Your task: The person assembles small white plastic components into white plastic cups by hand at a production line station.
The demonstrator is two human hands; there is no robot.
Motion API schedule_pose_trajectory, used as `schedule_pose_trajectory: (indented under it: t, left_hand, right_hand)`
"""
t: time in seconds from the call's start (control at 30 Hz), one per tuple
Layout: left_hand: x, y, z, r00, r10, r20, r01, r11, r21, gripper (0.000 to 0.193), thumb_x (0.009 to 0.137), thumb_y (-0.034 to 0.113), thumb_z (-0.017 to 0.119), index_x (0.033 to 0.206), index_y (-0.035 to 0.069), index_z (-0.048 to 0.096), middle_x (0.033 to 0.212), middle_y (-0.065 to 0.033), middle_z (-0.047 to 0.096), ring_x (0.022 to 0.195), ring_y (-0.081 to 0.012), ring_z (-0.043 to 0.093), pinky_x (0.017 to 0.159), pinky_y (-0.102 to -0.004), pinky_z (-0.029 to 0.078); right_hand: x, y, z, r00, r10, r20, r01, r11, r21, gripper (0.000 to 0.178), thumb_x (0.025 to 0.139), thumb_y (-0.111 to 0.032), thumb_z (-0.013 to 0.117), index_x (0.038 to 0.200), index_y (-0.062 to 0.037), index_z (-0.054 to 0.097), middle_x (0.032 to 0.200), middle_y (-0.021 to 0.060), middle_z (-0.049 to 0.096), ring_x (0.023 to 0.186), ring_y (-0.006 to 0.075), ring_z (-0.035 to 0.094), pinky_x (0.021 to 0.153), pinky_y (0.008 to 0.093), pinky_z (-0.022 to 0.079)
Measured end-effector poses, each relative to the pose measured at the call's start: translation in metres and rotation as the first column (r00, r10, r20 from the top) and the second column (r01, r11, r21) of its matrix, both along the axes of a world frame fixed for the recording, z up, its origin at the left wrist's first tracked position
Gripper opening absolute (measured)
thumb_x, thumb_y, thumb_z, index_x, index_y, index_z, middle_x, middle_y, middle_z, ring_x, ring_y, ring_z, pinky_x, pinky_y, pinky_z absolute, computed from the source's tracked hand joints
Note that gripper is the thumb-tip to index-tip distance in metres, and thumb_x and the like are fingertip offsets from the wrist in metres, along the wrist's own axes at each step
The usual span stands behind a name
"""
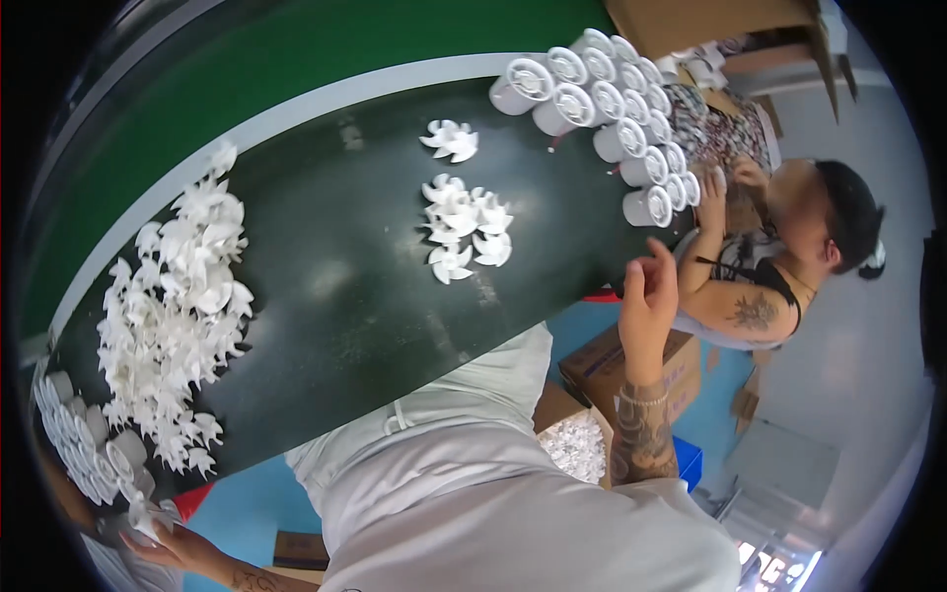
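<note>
At the table's left end my left hand (170,545) closes around a white plastic cup (148,517), beside a group of similar white cups (84,444). My right hand (651,301) hovers at the near edge on the right with its fingers apart and nothing in it. Just beyond it stand several white cylindrical cups with round, openwork tops (647,206). In the middle of the dark green table lies a small group of white bladed fan wheels (464,222). A large heap of the same fan wheels (178,306) covers the left part.
The dark green tabletop (335,266) has a pale rail (326,94) along its far side. A co-worker (789,257) sits at the right end, hands close to the cups. Below the near edge are cardboard boxes (681,380), one holding small white parts (574,446), and a blue bin (688,464).
</note>
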State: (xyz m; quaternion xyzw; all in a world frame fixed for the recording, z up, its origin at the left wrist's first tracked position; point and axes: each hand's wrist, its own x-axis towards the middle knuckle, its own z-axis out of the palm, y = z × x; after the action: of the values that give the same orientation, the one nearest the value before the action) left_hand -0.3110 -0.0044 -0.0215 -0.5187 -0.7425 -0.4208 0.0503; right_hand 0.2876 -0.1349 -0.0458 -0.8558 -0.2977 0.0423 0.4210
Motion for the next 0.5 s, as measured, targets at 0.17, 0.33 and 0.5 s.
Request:
schedule_pose_trajectory:
  t: [0.17, 0.33, 0.5]
  left_hand:
    - [0.007, 0.009, -0.057, 0.996, -0.088, 0.022, 0.086, 0.992, 0.088, 0.031, 0.092, 0.016, 0.065, 0.115, -0.003, 0.057, 0.105, -0.0138, 0.061, 0.095, -0.0218, 0.058, 0.084, -0.0335, 0.048]
    - [0.009, 0.013, -0.060, 0.989, -0.019, -0.144, 0.015, 0.999, -0.031, 0.031, 0.090, 0.024, 0.070, 0.107, -0.001, 0.063, 0.093, -0.0056, 0.062, 0.076, -0.0159, 0.053, 0.068, -0.0287, 0.046]
    - [0.012, 0.022, -0.030, 0.947, -0.079, -0.310, 0.040, 0.991, -0.131, 0.028, 0.089, 0.023, 0.069, 0.105, 0.000, 0.066, 0.088, -0.0063, 0.061, 0.074, -0.0159, 0.052, 0.066, -0.0301, 0.046]
  right_hand:
    - [0.061, -0.009, 0.012, 0.903, -0.272, -0.334, 0.329, 0.936, 0.127, 0.043, 0.098, -0.035, 0.053, 0.131, -0.0089, 0.043, 0.077, 0.0032, 0.056, 0.053, 0.0082, 0.048, 0.043, 0.0229, 0.038]
    - [0.096, 0.013, 0.020, 0.620, -0.209, -0.756, 0.338, 0.941, 0.018, 0.038, 0.095, -0.044, 0.055, 0.122, -0.0180, 0.048, 0.082, 0.0058, 0.063, 0.054, 0.0098, 0.052, 0.039, 0.0193, 0.034]
    - [0.131, 0.016, 0.033, 0.314, -0.138, -0.939, 0.061, 0.990, -0.125, 0.033, 0.097, -0.030, 0.053, 0.126, -0.0156, 0.046, 0.096, 0.0156, 0.070, 0.062, 0.0147, 0.065, 0.041, 0.0202, 0.050]
